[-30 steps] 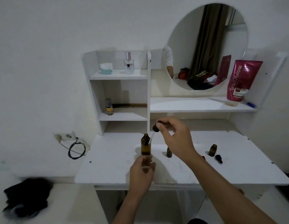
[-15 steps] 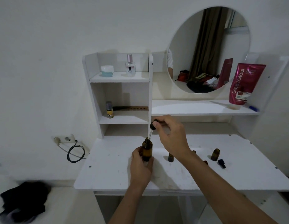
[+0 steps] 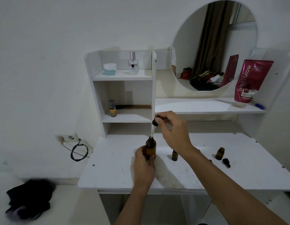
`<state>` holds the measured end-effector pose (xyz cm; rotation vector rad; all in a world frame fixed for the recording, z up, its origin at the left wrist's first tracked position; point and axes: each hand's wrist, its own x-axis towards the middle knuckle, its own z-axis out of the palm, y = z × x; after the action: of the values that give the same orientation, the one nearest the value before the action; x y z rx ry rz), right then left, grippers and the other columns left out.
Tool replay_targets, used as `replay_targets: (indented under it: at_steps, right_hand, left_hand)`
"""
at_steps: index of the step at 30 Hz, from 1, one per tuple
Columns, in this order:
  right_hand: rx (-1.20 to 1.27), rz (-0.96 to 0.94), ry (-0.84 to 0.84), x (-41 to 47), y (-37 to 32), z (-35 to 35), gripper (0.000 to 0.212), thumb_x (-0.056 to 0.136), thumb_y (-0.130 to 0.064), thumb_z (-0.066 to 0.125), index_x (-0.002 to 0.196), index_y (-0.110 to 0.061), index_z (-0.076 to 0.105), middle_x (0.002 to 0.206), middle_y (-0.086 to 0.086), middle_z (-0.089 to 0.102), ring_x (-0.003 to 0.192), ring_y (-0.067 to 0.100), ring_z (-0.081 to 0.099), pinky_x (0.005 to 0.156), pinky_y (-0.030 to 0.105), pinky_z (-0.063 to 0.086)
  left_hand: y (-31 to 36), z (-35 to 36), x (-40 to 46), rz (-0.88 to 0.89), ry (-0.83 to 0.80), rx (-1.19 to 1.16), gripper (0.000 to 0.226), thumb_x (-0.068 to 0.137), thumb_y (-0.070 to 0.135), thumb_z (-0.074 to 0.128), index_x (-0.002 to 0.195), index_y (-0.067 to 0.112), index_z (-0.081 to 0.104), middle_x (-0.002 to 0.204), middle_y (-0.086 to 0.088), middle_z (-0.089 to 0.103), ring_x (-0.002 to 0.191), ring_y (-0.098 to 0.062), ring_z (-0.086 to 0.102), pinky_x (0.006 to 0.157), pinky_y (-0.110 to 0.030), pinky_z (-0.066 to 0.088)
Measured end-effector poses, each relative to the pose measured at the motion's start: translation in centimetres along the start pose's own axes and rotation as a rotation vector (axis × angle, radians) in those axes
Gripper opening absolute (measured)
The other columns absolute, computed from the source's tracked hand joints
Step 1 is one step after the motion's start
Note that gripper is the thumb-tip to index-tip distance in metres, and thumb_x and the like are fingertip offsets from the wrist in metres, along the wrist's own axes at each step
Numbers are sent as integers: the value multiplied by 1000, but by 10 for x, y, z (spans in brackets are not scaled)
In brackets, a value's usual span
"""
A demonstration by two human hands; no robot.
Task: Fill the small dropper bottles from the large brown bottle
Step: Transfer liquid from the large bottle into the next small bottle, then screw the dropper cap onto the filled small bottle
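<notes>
**Dropper at the mouth of the brown bottle**

Holding the large brown bottle upright on the table, the left hand wraps its grip round the glass. The right hand pinches the dropper, tip at the bottle's mouth. Small bottles stand right of it.

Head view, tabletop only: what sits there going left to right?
Large brown bottle gripped by the left hand → small bottle partly behind the right wrist → open small bottle → loose dropper cap.
</notes>
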<state>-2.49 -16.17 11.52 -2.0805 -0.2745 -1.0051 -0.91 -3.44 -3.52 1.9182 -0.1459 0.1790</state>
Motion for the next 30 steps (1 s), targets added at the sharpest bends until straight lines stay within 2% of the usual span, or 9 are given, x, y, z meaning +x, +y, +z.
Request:
replay_targets:
  at_steps: [4,11,14,17,19,21,26,28,30]
  right_hand:
    - [-30,-10,-13,-5,5,0,10,97,-11,68,105,-9,72,97,-4,70,90,6,67,85,10,51]
    - [-18,84,-126,-10,13,11,11,97,-17,68,106,-14,73,98,-6,73,91,4,68,85,15,54]
    - [-48,134,-214,-13,18,16,16,98,-21,68,111,-15,73,101,-5,74,93,5,68,89,24,58]
    - [-66,209,-265,-23,19,16,30,98,-27,66,127,-18,68,112,-7,73,101,7,66,96,28,57]
    - [-60,235,-236,-33,18,10,35,99,-27,65,134,-20,63,116,-9,69,105,6,64,98,27,55]
    - [-48,238,-159,-46,16,-2,34,99,-26,66,133,-21,63,116,-10,69,105,5,64,96,23,55]
    - [-52,294,18,-88,21,-56,27,96,-19,69,123,-21,69,107,-14,70,100,5,67,85,17,56]
    - [-29,395,102,-104,30,-82,21,95,-14,70,115,-22,71,102,-15,69,95,2,66,74,14,56]
    - [-48,505,190,-119,42,-103,18,95,-13,71,109,-24,72,99,-14,71,88,-4,66,72,12,55]
  left_hand:
    - [-1,0,0,-8,1,25,38,97,23,66,130,32,48,115,21,55,104,-3,59,90,-16,44]
    - [2,-2,-3,-9,3,52,38,98,24,65,131,31,48,116,21,55,102,-1,57,82,-6,38]
    - [2,-2,-4,-22,10,57,39,98,25,66,133,30,49,117,21,55,106,-3,58,92,-14,43]
    - [1,-1,-4,-21,23,76,40,97,28,66,134,30,49,118,20,56,109,-7,60,100,-27,49]
    - [1,-1,-5,-15,38,70,42,97,28,66,135,31,49,126,15,58,115,-12,62,104,-35,52]
    - [3,-1,-7,-8,62,69,45,96,26,67,137,28,48,135,8,55,118,-16,60,103,-35,52]
    - [13,-5,-17,2,155,7,53,92,17,72,137,22,44,138,1,46,118,-14,53,92,-22,52]
    - [17,-5,-24,46,200,-18,49,91,13,72,133,18,46,131,0,47,112,-13,53,85,-13,47]
    - [24,-1,-31,94,244,-35,45,90,10,73,126,19,48,124,2,49,102,-10,54,77,-8,43]
